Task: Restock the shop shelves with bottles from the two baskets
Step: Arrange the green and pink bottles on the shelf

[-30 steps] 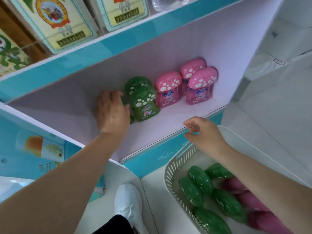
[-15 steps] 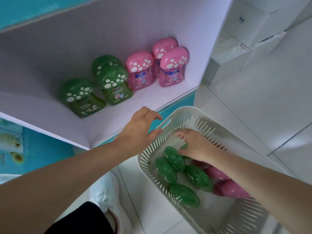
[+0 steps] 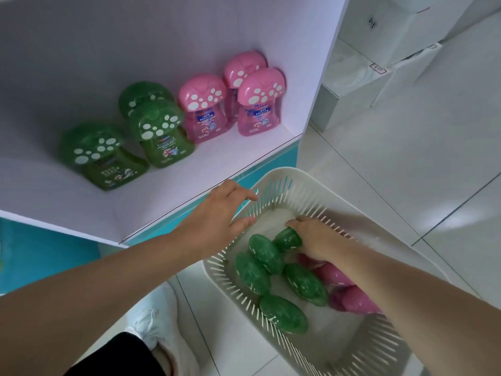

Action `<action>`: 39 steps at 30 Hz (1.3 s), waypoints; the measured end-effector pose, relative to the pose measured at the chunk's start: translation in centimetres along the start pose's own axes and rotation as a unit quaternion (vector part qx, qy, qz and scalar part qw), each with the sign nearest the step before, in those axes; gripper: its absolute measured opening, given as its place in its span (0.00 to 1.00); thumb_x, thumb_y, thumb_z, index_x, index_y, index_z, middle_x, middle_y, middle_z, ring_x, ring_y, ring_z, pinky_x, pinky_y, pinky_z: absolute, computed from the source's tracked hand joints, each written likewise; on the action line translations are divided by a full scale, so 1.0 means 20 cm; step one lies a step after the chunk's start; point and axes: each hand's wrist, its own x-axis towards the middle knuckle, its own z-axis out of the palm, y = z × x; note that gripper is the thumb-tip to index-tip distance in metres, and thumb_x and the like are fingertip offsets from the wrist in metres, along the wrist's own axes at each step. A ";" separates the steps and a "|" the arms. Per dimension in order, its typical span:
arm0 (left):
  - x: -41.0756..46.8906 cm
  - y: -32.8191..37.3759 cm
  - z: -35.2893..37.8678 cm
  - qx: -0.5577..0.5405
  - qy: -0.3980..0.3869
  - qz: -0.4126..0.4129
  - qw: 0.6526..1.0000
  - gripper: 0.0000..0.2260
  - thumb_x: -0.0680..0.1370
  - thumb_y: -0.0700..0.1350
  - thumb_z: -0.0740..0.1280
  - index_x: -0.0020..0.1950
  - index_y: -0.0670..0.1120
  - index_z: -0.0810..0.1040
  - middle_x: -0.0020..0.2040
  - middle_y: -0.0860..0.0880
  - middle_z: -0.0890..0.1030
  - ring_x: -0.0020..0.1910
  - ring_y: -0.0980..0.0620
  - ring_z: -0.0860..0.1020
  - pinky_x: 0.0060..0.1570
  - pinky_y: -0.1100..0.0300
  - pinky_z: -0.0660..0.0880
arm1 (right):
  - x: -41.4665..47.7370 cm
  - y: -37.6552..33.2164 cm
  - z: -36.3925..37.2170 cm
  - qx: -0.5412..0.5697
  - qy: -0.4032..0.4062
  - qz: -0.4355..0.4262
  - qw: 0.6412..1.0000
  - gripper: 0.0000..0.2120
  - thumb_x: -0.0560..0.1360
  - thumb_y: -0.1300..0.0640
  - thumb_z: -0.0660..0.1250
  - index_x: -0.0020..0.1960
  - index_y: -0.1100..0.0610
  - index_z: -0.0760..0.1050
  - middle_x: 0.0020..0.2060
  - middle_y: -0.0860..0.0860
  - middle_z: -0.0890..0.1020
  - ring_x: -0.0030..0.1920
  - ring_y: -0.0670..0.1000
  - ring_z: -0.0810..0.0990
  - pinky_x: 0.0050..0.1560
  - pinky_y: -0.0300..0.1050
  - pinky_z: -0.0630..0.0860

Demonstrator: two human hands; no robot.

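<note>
Soft daylight from the right, glare on floor tiles (image 3: 406, 185), wide-angle bending at edges.

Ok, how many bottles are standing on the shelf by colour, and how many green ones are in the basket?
Green bottles on the shelf: 3
Pink bottles on the shelf: 3
Green bottles in the basket: 5
Total: 11
Pink bottles in the basket are partly hidden by the right arm, so left out.
</note>
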 end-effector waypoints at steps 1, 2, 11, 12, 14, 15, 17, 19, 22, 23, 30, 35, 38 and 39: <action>0.00 0.00 0.00 -0.001 0.000 0.002 1.000 0.16 0.76 0.51 0.66 0.63 0.54 0.71 0.56 0.58 0.67 0.58 0.56 0.70 0.62 0.57 0.69 | 0.00 0.00 0.00 -0.015 0.004 -0.012 1.000 0.29 0.74 0.64 0.66 0.72 0.52 0.62 0.65 0.53 0.69 0.63 0.56 0.71 0.64 0.48 0.70; 0.00 0.00 0.00 -0.001 -0.002 0.002 1.000 0.16 0.76 0.51 0.66 0.64 0.54 0.71 0.56 0.58 0.66 0.58 0.56 0.70 0.62 0.57 0.69 | 0.00 0.01 -0.01 -0.030 0.002 -0.021 0.999 0.29 0.74 0.65 0.65 0.72 0.52 0.62 0.65 0.52 0.68 0.63 0.56 0.70 0.64 0.49 0.70; 0.02 0.06 0.01 -0.007 -0.014 0.020 1.000 0.16 0.77 0.51 0.64 0.65 0.53 0.70 0.58 0.57 0.67 0.61 0.57 0.68 0.61 0.63 0.65 | -0.13 -0.03 -0.18 -0.075 -0.017 -0.054 0.996 0.29 0.75 0.51 0.65 0.74 0.51 0.59 0.70 0.51 0.63 0.67 0.55 0.67 0.64 0.52 0.70; 0.02 0.07 0.01 -0.007 -0.019 0.022 1.000 0.16 0.77 0.51 0.64 0.65 0.53 0.69 0.59 0.56 0.67 0.62 0.57 0.67 0.61 0.63 0.64 | -0.15 -0.04 -0.22 -0.075 -0.011 -0.057 0.995 0.30 0.75 0.50 0.65 0.74 0.50 0.58 0.70 0.51 0.63 0.67 0.55 0.67 0.64 0.53 0.70; 0.03 0.10 0.01 -0.003 -0.029 0.023 0.999 0.18 0.77 0.52 0.64 0.65 0.54 0.68 0.61 0.56 0.67 0.63 0.57 0.66 0.61 0.63 0.63 | -0.21 -0.06 -0.31 -0.072 0.005 -0.066 0.995 0.31 0.75 0.48 0.65 0.74 0.49 0.58 0.69 0.50 0.64 0.66 0.55 0.67 0.63 0.53 0.71; 0.03 0.12 0.01 -0.001 -0.036 0.022 0.999 0.19 0.76 0.53 0.65 0.66 0.54 0.67 0.61 0.56 0.66 0.64 0.57 0.65 0.63 0.62 0.63 | -0.23 -0.06 -0.35 -0.068 0.012 -0.071 0.995 0.31 0.75 0.48 0.66 0.74 0.49 0.58 0.69 0.50 0.64 0.66 0.54 0.67 0.64 0.52 0.71; 0.04 0.15 0.01 0.004 -0.052 0.018 0.998 0.23 0.75 0.55 0.66 0.68 0.55 0.65 0.63 0.56 0.65 0.65 0.56 0.63 0.65 0.58 0.64 | -0.28 -0.08 -0.43 -0.054 0.025 -0.085 0.995 0.31 0.74 0.48 0.67 0.74 0.50 0.60 0.67 0.51 0.65 0.66 0.53 0.68 0.66 0.50 0.69; 0.05 0.19 0.02 0.008 -0.066 0.016 0.998 0.29 0.73 0.56 0.69 0.70 0.54 0.62 0.66 0.55 0.64 0.66 0.56 0.62 0.66 0.57 0.64 | -0.33 -0.09 -0.50 -0.025 0.037 -0.097 0.994 0.31 0.73 0.48 0.68 0.73 0.50 0.62 0.65 0.51 0.66 0.64 0.52 0.69 0.65 0.50 0.69; 0.05 0.24 0.04 -0.004 -0.062 0.027 0.998 0.34 0.70 0.55 0.72 0.72 0.53 0.61 0.66 0.54 0.65 0.66 0.55 0.64 0.64 0.61 0.63 | -0.39 -0.12 -0.62 0.023 0.048 -0.112 0.992 0.29 0.72 0.50 0.69 0.71 0.49 0.65 0.62 0.49 0.68 0.61 0.49 0.70 0.62 0.49 0.69; 0.05 0.26 0.05 -0.015 -0.052 0.029 0.998 0.35 0.69 0.55 0.73 0.71 0.52 0.61 0.65 0.54 0.66 0.65 0.55 0.65 0.62 0.63 0.64 | -0.40 -0.13 -0.65 0.035 0.055 -0.119 0.991 0.28 0.72 0.50 0.69 0.70 0.49 0.65 0.60 0.48 0.69 0.59 0.48 0.70 0.61 0.48 0.69; 0.08 0.25 -0.09 -0.072 0.078 -0.014 0.994 0.30 0.66 0.51 0.76 0.64 0.50 0.69 0.54 0.52 0.78 0.50 0.54 0.76 0.52 0.59 0.74 | -0.41 -0.28 -0.77 0.069 0.133 -0.143 0.978 0.27 0.72 0.47 0.68 0.69 0.47 0.63 0.62 0.47 0.71 0.59 0.48 0.72 0.59 0.51 0.71; 0.06 0.19 -0.26 -0.003 0.102 0.039 0.994 0.29 0.66 0.50 0.75 0.65 0.51 0.70 0.52 0.52 0.80 0.49 0.53 0.78 0.50 0.56 0.76 | -0.35 -0.41 -0.81 0.090 0.187 -0.167 0.964 0.36 0.71 0.46 0.70 0.72 0.45 0.54 0.63 0.46 0.73 0.58 0.49 0.74 0.56 0.51 0.72; 0.03 0.16 -0.35 0.024 0.105 0.032 0.994 0.28 0.66 0.49 0.75 0.65 0.51 0.70 0.50 0.50 0.82 0.49 0.50 0.79 0.50 0.54 0.76 | -0.31 -0.50 -0.81 0.151 0.213 -0.178 0.949 0.45 0.69 0.48 0.73 0.75 0.43 0.48 0.61 0.48 0.75 0.57 0.50 0.76 0.58 0.51 0.73; 0.02 0.14 -0.37 0.043 0.106 0.031 0.993 0.29 0.67 0.48 0.74 0.66 0.51 0.69 0.51 0.49 0.82 0.49 0.49 0.80 0.50 0.55 0.76 | -0.29 -0.53 -0.81 0.176 0.224 -0.181 0.942 0.47 0.67 0.48 0.74 0.76 0.44 0.48 0.60 0.49 0.76 0.57 0.51 0.76 0.58 0.51 0.73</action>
